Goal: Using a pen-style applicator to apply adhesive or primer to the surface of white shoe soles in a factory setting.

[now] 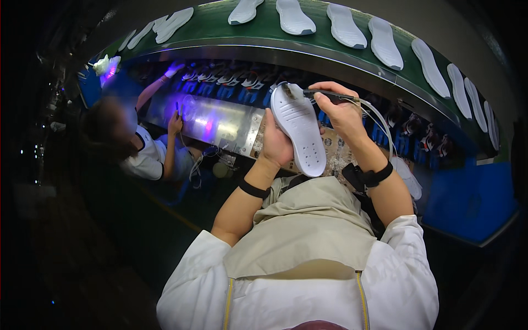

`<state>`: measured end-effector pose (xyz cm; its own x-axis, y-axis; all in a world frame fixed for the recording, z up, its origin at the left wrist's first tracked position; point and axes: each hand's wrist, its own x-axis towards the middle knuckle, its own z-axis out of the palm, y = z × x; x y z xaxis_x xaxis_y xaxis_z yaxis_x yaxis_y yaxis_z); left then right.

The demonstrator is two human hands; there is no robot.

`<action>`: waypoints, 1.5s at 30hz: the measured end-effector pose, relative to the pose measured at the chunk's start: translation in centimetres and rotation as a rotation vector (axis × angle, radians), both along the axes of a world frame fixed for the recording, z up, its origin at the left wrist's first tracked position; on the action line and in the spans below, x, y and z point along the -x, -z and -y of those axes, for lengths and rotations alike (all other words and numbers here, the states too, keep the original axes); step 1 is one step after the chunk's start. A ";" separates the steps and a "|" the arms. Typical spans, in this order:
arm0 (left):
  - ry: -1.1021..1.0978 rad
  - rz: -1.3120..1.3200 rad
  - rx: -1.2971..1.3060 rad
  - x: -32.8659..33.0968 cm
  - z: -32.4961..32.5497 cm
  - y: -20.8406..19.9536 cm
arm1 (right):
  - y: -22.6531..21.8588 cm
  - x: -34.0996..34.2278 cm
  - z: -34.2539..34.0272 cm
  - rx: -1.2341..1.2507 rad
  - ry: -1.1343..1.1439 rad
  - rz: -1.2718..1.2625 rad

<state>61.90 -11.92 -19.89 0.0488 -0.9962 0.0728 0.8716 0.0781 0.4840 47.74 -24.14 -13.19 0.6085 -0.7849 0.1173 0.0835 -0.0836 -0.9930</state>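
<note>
My left hand (pixel 276 144) holds a white shoe sole (pixel 300 129) from below, its dotted underside turned up toward me. My right hand (pixel 342 113) grips a thin dark pen-like tool (pixel 329 95) with a pale cord trailing from it. The tool's tip rests on the heel end of the sole, where a dark patch shows. Both wrists carry black bands.
A green conveyor belt (pixel 220 25) curves above, carrying several white soles (pixel 344 26). Below it runs a lower belt with shoe uppers (pixel 242 82) under violet light. A co-worker (pixel 140 148) sits at my left by a shiny metal panel (pixel 220 122). A blue wall (pixel 467 198) lies to the right.
</note>
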 end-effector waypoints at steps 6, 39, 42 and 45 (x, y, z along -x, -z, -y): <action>-0.196 0.054 -0.245 1.4 1.1 0.1 | 0.0 1.5 0.4 0.340 -0.197 -0.063; -0.125 -0.060 0.170 -4.1 3.8 -7.5 | -4.5 3.3 -1.4 0.934 -0.463 -0.023; -0.119 -0.028 0.157 -4.5 3.5 -8.5 | -5.9 3.7 -1.2 0.771 -0.840 0.059; -0.079 0.008 0.157 -5.3 4.1 -9.2 | -6.6 3.7 -0.8 0.803 -0.488 -0.174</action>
<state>67.22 -15.98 -10.71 0.1250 -0.9657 0.2277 0.8559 0.2210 0.4675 44.05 -23.36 -6.62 0.9070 -0.1645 0.3877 0.1463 -0.7402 -0.6563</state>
